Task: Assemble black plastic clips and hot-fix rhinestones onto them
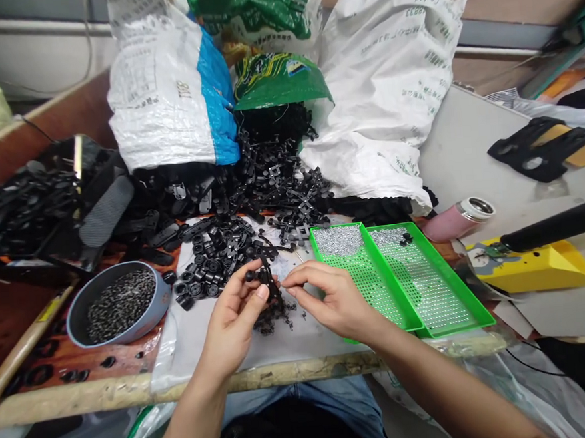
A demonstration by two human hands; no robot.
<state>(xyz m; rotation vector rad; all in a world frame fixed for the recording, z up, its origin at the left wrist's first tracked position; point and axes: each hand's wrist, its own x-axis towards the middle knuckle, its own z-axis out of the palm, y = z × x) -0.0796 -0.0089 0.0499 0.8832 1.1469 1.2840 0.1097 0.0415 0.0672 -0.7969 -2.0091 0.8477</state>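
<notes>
My left hand [234, 320] pinches a small black moulded plastic piece [264, 278] between thumb and fingers. My right hand [332, 296] is just to the right, its fingertips at the same sprue-like cluster, apparently gripping a thin part of it. Below them a loose heap of black plastic scraps [274, 317] lies on a white plastic sheet [191, 339]. Behind my hands spreads a large pile of black moulded parts on runners [270, 180], with many round black pieces [208, 268] at its front.
Two green perforated trays [397, 278] holding silvery granules stand right of my hands. A grey bowl of mottled pellets [118, 304] sits at left. White woven sacks [387, 72] rise behind; a pink flask [457, 219] and yellow scoop [536, 268] lie right.
</notes>
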